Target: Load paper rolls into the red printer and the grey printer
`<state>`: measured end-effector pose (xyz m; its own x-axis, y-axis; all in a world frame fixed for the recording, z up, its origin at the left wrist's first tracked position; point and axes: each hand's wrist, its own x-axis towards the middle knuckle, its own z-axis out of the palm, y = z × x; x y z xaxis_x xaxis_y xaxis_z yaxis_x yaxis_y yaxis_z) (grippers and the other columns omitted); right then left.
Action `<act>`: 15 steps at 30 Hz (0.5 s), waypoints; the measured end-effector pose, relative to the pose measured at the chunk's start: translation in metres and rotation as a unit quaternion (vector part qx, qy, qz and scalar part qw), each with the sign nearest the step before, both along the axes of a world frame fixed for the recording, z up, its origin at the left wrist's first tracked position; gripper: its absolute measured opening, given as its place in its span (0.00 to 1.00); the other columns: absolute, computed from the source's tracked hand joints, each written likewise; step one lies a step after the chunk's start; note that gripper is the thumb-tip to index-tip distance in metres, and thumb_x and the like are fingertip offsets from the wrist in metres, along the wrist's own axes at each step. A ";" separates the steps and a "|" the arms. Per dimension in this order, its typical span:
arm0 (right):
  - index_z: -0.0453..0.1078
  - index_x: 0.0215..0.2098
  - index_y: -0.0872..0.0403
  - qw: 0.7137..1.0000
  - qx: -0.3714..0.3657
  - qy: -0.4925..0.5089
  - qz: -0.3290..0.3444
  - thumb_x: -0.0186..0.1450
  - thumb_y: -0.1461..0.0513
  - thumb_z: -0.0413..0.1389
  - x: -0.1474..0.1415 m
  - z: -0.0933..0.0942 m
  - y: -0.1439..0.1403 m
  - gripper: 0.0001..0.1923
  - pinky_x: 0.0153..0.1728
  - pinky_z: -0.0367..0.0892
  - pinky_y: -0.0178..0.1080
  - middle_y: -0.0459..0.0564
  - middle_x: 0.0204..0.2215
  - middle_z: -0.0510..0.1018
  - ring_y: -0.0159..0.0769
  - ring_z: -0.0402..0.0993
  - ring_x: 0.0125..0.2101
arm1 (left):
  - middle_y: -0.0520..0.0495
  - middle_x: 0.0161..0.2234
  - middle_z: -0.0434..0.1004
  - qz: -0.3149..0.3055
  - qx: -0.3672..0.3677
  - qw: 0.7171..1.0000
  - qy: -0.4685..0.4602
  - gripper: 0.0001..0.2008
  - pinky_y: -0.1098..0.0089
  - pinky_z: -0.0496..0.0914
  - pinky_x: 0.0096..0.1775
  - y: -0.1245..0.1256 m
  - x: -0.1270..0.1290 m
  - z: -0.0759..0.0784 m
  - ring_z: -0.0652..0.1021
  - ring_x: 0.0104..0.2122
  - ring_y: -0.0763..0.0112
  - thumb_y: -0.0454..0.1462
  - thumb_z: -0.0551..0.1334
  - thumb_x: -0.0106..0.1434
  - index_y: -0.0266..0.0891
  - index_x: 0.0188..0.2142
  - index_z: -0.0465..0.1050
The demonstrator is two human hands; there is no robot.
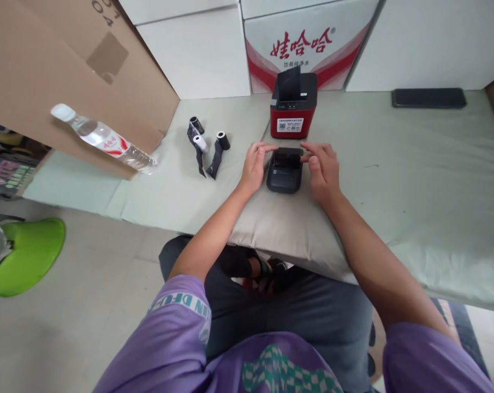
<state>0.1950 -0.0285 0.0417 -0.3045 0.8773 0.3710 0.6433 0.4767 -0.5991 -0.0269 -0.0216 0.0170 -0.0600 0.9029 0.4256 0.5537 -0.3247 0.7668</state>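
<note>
In the middle of the frame sits a small black printer (pixel 285 173), a rounded matte plastic box with its lid tipped up at the far end, resting on a smooth pale-grey cushion (pixel 287 234) at the near edge of the cloth-covered table (pixel 414 180). My left hand (pixel 255 166) lies against its left side, fingers curled with the tips at the raised lid's left corner. My right hand (pixel 322 169) presses the right side, thumb and forefinger pinched together at the lid's right corner.

Just above it stands a boxy red and black printer (pixel 293 106) with a glossy front label and a dark sheet sticking up. Left of centre lie three small paper rolls (pixel 206 144), white cores with black strips trailing loose. At upper left a clear plastic bottle (pixel 103 139) leans against a brown cardboard box (pixel 46 71).
</note>
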 end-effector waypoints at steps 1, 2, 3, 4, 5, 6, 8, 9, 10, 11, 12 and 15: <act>0.60 0.79 0.47 1.000 0.002 -0.016 0.001 0.77 0.45 0.27 -0.002 0.002 -0.001 0.41 0.69 0.59 0.71 0.59 0.55 0.84 0.62 0.68 0.67 | 0.36 0.57 0.79 -0.003 -0.003 1.000 -0.003 0.43 0.53 0.71 0.65 0.001 0.000 -0.002 0.77 0.58 0.57 0.61 0.33 0.78 0.44 0.54 0.83; 0.62 0.78 0.47 1.000 0.002 -0.029 0.002 0.77 0.45 0.26 -0.004 0.003 -0.003 0.41 0.69 0.59 0.71 0.60 0.54 0.83 0.62 0.69 0.66 | 0.36 0.57 0.79 -0.005 -0.009 1.000 -0.004 0.43 0.52 0.71 0.64 0.001 -0.001 -0.003 0.78 0.58 0.57 0.61 0.33 0.78 0.43 0.54 0.82; 0.63 0.76 0.47 0.999 0.000 -0.038 0.002 0.78 0.45 0.26 -0.005 0.004 -0.005 0.41 0.69 0.59 0.71 0.61 0.53 0.83 0.63 0.70 0.66 | 0.35 0.57 0.80 -0.006 -0.018 1.000 -0.006 0.43 0.52 0.72 0.63 0.001 -0.001 -0.004 0.78 0.56 0.57 0.61 0.34 0.78 0.43 0.54 0.82; 0.65 0.75 0.47 0.999 -0.004 -0.042 0.002 0.78 0.44 0.26 -0.006 0.005 -0.006 0.41 0.69 0.58 0.71 0.61 0.52 0.83 0.63 0.71 0.65 | 0.35 0.57 0.80 -0.004 -0.028 1.000 -0.009 0.43 0.52 0.73 0.62 0.000 -0.002 -0.004 0.78 0.55 0.57 0.61 0.34 0.78 0.42 0.55 0.82; 0.67 0.74 0.47 0.999 -0.008 -0.041 0.001 0.77 0.43 0.26 -0.007 0.004 -0.008 0.42 0.69 0.59 0.71 0.61 0.51 0.83 0.63 0.72 0.64 | 0.34 0.56 0.81 -0.001 -0.040 0.999 -0.015 0.42 0.52 0.74 0.60 0.000 -0.002 -0.005 0.78 0.53 0.57 0.61 0.34 0.78 0.42 0.55 0.81; 0.69 0.72 0.47 0.999 -0.011 -0.034 0.002 0.77 0.42 0.27 -0.007 0.003 -0.010 0.42 0.69 0.59 0.70 0.61 0.50 0.83 0.62 0.73 0.63 | 0.35 0.55 0.81 0.003 -0.050 0.998 -0.025 0.42 0.53 0.75 0.58 0.000 -0.003 -0.005 0.79 0.51 0.58 0.61 0.34 0.78 0.41 0.56 0.81; 0.71 0.69 0.47 1.000 -0.008 0.006 -0.002 0.77 0.41 0.27 -0.006 -0.002 -0.012 0.42 0.68 0.62 0.69 0.60 0.50 0.84 0.60 0.75 0.62 | 0.36 0.52 0.82 0.010 -0.063 0.997 -0.051 0.42 0.55 0.77 0.54 0.002 -0.005 -0.006 0.79 0.47 0.60 0.61 0.34 0.78 0.42 0.57 0.80; 0.71 0.68 0.47 0.999 -0.005 0.034 -0.009 0.77 0.41 0.27 -0.006 -0.005 -0.013 0.42 0.68 0.64 0.67 0.59 0.52 0.84 0.59 0.75 0.62 | 0.37 0.51 0.82 0.012 -0.066 0.996 -0.061 0.42 0.57 0.77 0.52 0.003 -0.006 -0.007 0.79 0.45 0.62 0.62 0.34 0.78 0.43 0.57 0.79; 0.70 0.69 0.47 0.998 -0.001 0.064 -0.021 0.77 0.41 0.27 -0.005 -0.008 -0.013 0.41 0.67 0.66 0.66 0.59 0.55 0.84 0.58 0.76 0.62 | 0.39 0.49 0.82 0.012 -0.069 0.995 -0.066 0.41 0.59 0.77 0.50 0.006 -0.007 -0.009 0.79 0.43 0.63 0.62 0.34 0.78 0.44 0.57 0.79; 0.68 0.71 0.47 0.995 0.002 0.092 -0.039 0.77 0.41 0.26 -0.005 -0.010 -0.013 0.41 0.66 0.68 0.65 0.59 0.59 0.82 0.57 0.77 0.61 | 0.40 0.48 0.82 0.011 -0.070 0.995 -0.065 0.41 0.61 0.77 0.49 0.008 -0.008 -0.010 0.80 0.42 0.64 0.62 0.34 0.77 0.45 0.57 0.78; 0.64 0.73 0.47 0.992 0.001 0.113 -0.059 0.78 0.42 0.25 -0.005 -0.013 -0.013 0.41 0.64 0.70 0.65 0.59 0.61 0.81 0.56 0.78 0.60 | 0.41 0.47 0.82 0.008 -0.073 0.996 -0.059 0.41 0.62 0.76 0.48 0.011 -0.008 -0.012 0.80 0.42 0.65 0.63 0.34 0.77 0.46 0.58 0.77; 0.59 0.75 0.47 0.989 -0.034 0.119 -0.087 0.78 0.40 0.29 -0.007 -0.015 -0.011 0.39 0.60 0.74 0.64 0.61 0.62 0.81 0.56 0.81 0.57 | 0.43 0.44 0.82 -0.011 -0.089 0.996 -0.028 0.41 0.65 0.76 0.47 0.018 -0.010 -0.017 0.80 0.41 0.67 0.64 0.35 0.76 0.45 0.58 0.77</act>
<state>0.1880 -0.0391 0.0262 -0.0589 0.9338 0.3530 0.5488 0.3257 -0.7699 -0.0364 -0.0041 -0.0005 -0.0591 0.9652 0.2547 0.5035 -0.1915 0.8425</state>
